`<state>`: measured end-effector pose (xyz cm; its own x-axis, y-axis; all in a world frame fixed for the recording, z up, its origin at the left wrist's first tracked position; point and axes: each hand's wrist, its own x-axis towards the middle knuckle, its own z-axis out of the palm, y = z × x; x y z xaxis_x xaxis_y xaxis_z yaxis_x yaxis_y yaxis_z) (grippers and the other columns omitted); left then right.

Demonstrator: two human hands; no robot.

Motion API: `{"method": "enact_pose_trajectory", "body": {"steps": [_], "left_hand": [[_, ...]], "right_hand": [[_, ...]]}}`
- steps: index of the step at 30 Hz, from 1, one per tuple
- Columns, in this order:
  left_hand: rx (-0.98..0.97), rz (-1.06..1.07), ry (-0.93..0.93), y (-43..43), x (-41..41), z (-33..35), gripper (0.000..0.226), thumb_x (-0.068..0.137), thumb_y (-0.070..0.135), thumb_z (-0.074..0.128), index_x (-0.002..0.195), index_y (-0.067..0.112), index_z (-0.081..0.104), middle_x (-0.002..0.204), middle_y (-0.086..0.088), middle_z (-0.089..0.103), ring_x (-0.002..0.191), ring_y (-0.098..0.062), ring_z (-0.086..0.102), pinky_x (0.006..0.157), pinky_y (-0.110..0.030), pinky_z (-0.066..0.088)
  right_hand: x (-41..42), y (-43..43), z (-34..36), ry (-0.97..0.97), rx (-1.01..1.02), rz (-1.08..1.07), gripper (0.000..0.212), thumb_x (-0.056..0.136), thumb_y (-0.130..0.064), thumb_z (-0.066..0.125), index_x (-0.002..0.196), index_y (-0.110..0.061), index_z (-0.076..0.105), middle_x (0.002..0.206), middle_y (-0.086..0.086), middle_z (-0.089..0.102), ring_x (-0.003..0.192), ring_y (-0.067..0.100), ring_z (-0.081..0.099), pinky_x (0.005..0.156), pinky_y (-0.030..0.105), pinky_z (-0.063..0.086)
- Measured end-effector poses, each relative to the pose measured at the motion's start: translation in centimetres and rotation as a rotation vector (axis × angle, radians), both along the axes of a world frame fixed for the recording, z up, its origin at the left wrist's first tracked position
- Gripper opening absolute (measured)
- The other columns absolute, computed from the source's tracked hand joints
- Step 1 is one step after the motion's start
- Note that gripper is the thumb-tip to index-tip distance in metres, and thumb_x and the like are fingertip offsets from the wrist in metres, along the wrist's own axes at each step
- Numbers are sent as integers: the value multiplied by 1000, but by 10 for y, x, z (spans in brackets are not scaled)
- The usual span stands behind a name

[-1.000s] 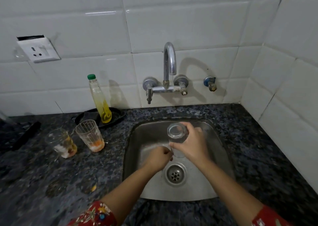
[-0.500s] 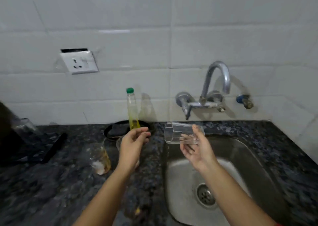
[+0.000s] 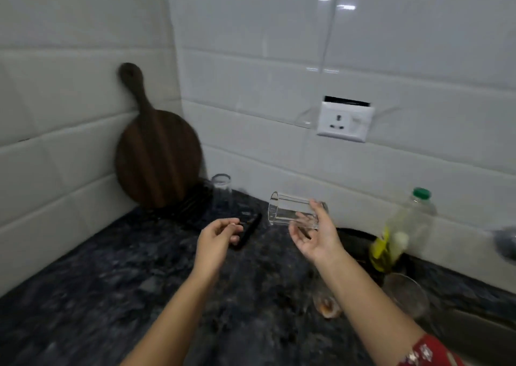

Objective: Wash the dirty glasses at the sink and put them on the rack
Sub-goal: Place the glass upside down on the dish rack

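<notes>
My right hand [image 3: 315, 237] holds a clear washed glass [image 3: 290, 210] on its side above the dark counter, mouth toward the left. My left hand [image 3: 216, 240] hovers to the left of it with loosely curled fingers and holds nothing. Another clear glass [image 3: 222, 191] stands upside down on the black rack [image 3: 192, 201] in the back left corner. Two dirty glasses sit at the lower right: one with orange residue [image 3: 326, 304] partly behind my right forearm, one [image 3: 407, 296] blurred beside the sink edge.
A round dark wooden board [image 3: 157, 153] leans in the wall corner behind the rack. A black tool [image 3: 248, 233] lies on the granite counter [image 3: 97, 296]. A bottle of yellow liquid [image 3: 399, 234] with a green cap stands at the right, and a wall socket [image 3: 344, 121] is above.
The view swung left from the sink to the counter corner. My right hand carried the glass, turned on its side, leftward toward the rack. My left hand left the glass and moved left, empty.
</notes>
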<state>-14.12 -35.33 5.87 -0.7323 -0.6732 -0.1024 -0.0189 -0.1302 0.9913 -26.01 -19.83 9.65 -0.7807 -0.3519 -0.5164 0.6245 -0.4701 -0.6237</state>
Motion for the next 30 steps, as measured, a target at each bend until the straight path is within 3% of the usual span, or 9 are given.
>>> {"method": "enact_pose_trajectory", "body": {"steps": [3,6,9,13,16,22,30], "left_hand": [[54,85,-25,-42,10,-11,17,95,12,57,107,6,69,96,-8,73,77,-17,65,67,-18,50],[85,142,-41,-74,16,-22,18,95,11,56,107,5,68,92,-7,71,66,-11,60,53,-12,46],[112,195,-60,-96,16,-31,18,96,13,56,108,7,68,96,-7,72,69,-11,61,59,-17,44],[149,230,-64,-110,11,-39,14,96,17,57,103,13,68,99,-6,72,76,-13,64,64,-19,46],[166,239,-65,-115,7,-45,13,95,16,58,102,14,68,96,-4,72,71,-9,63,61,-16,45],[165,239,-81,-120,3,-54,16,96,17,56,106,13,67,99,-6,72,71,-8,62,62,-17,44],[153,237,-94,-118,-2,-53,17,93,16,59,107,14,68,92,-2,70,72,-10,62,66,-21,45]], "right_hand": [[-6,-64,-19,88,157,55,34,78,-31,76,96,-6,60,99,9,62,88,25,58,67,33,55],[-12,-118,-39,263,316,65,48,76,-26,78,112,-7,52,106,11,62,94,25,63,76,37,57],[-18,-161,-56,503,492,89,57,70,-26,83,110,-10,45,111,10,61,97,23,62,88,45,55],[-23,-199,-71,818,724,185,64,68,-25,85,118,-16,47,109,5,60,97,23,59,80,31,47],[-29,-215,-77,992,783,267,69,68,-20,85,126,-13,48,114,8,60,105,24,58,84,29,46],[-33,-228,-88,1097,878,349,66,63,-26,88,117,-18,52,113,4,63,104,22,61,90,35,51],[-28,-234,-85,1139,925,389,71,66,-23,86,126,-14,48,120,6,62,111,21,58,86,22,40]]}}
